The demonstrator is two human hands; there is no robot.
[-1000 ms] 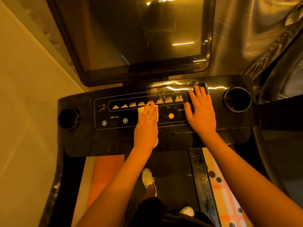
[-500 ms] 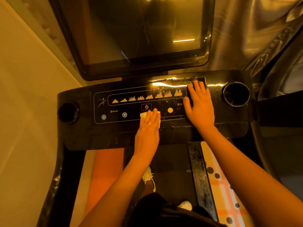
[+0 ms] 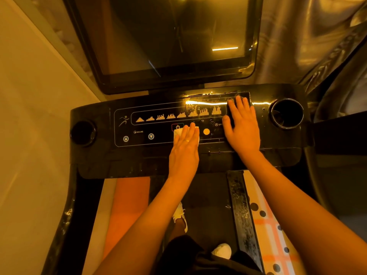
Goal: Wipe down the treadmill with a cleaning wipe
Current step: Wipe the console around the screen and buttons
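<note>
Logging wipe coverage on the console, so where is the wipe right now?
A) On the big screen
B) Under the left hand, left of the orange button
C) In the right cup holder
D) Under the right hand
B: the white wipe peeks out from under the flat fingers of the left hand, just left of the orange button. The right hand lies flat on the console with no wipe showing.

Most of the wipe (image 3: 177, 133) lies hidden under the left hand (image 3: 184, 149); the screen (image 3: 178, 36) runs off the top edge.
</note>
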